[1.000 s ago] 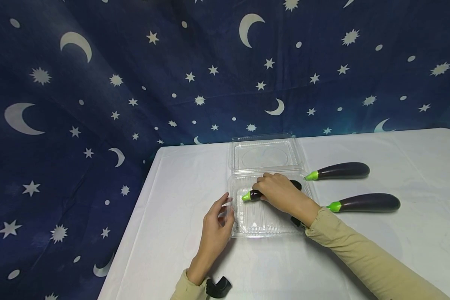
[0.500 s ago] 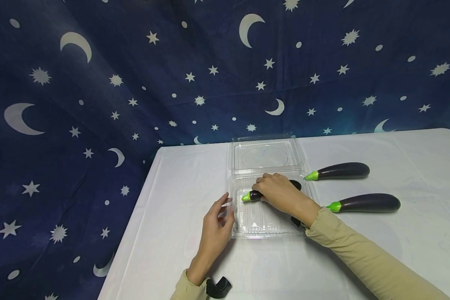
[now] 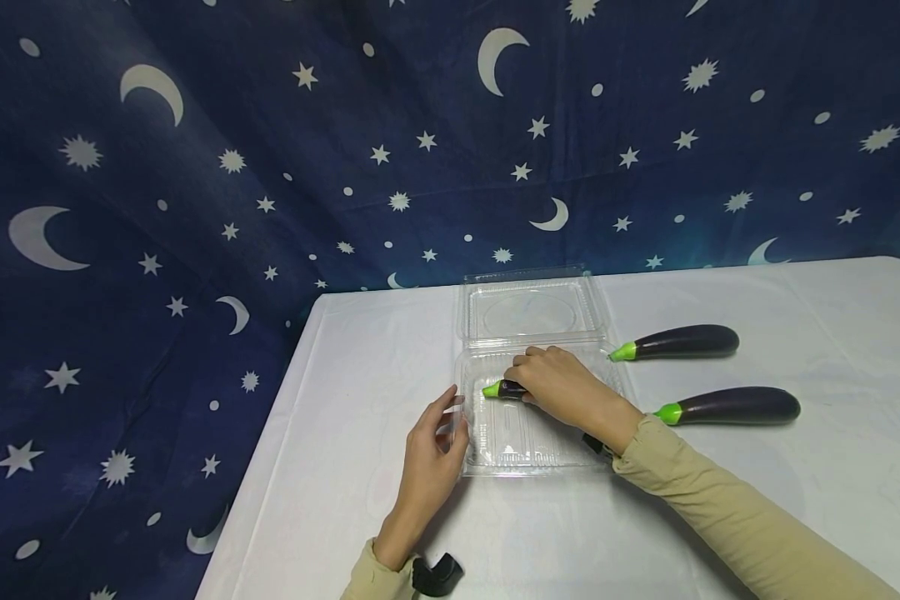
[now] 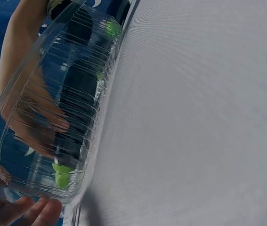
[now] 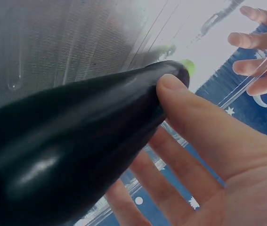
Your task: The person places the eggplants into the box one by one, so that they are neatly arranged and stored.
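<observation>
My right hand [image 3: 558, 385] pinches a dark purple eggplant [image 5: 72, 127] near its green stem end, thumb on one side and fingers on the other. That eggplant is over the base of a clear hinged plastic container [image 3: 525, 454]; the hand hides most of it in the head view. My left hand [image 3: 433, 454] rests against the container's left wall with fingers spread and slightly bent, and its fingertips [image 4: 46, 214] show at the wall in the left wrist view. Two more eggplants, an upper one [image 3: 686, 342] and a lower one [image 3: 738, 407], lie right of the container.
The container's lid [image 3: 531, 310] lies open toward the back of the white-covered table [image 3: 360, 367]. Behind the table hangs a dark blue cloth [image 3: 420, 100] with moons and stars. A black object [image 3: 437, 575] sits at the left sleeve.
The held eggplant has shifted slightly: its wide end, visible beyond my right hand before, is now hidden behind it. The left hand and the two other eggplants stay where they were.
</observation>
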Demonstrator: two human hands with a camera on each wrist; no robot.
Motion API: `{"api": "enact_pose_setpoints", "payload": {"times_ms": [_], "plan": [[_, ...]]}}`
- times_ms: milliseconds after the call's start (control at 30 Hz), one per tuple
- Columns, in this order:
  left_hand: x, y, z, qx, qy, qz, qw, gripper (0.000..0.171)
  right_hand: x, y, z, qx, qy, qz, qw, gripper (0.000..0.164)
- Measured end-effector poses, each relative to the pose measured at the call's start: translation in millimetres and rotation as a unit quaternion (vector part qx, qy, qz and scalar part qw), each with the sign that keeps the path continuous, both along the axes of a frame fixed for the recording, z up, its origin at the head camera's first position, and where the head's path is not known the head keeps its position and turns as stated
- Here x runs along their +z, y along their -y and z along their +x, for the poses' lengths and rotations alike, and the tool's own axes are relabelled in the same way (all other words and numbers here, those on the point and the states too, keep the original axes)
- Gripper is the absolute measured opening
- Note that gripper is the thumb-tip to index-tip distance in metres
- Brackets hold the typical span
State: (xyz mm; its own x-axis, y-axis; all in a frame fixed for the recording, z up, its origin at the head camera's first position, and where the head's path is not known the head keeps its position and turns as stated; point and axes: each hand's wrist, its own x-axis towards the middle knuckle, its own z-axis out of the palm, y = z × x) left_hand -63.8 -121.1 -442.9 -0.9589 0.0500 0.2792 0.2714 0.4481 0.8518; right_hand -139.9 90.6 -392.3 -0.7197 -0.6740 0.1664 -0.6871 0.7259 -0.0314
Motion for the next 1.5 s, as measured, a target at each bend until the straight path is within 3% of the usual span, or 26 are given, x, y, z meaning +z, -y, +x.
{"api": "enact_pose_setpoints", "payload": {"times_ms": [867,1500], "plan": [[0.2,-0.1,-0.5,0.004,-0.002,-0.013,0.9999,0.047,16.7,-9.4,6.8,-0.009,0.015,0.010,1.000,0.030],[-0.2,-0.5,-0.1,0.002,0.003,-0.003,1.0000,0.047,28.5,-27.8,14.1,-0.004,-0.007,0.001,1.000,0.030]]}}
